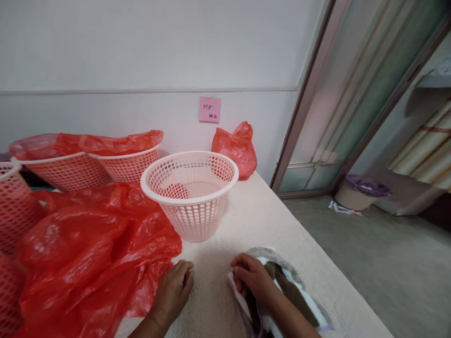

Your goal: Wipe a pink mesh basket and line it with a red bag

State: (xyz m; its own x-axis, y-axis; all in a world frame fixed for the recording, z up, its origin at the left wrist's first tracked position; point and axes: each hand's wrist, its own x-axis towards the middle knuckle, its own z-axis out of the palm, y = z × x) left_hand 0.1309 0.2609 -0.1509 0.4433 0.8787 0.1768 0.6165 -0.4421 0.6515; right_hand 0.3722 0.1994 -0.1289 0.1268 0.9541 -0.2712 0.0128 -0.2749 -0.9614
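White wall panels are rising behind the pale basket, which is standing on a light, textured table. Behind its right side, a bunched red bag is sitting by the wall. Left of the basket, 2 pink baskets are holding red plastic, and a crumpled red sheet is spreading in front of them. Nearer the viewer and to the basket's right, brown-and-white fabric is lying on the table; the right hand is grasping its edge. Directly in front of the basket, the left hand is curling its fingers inward; I cannot tell whether they are pinching anything.
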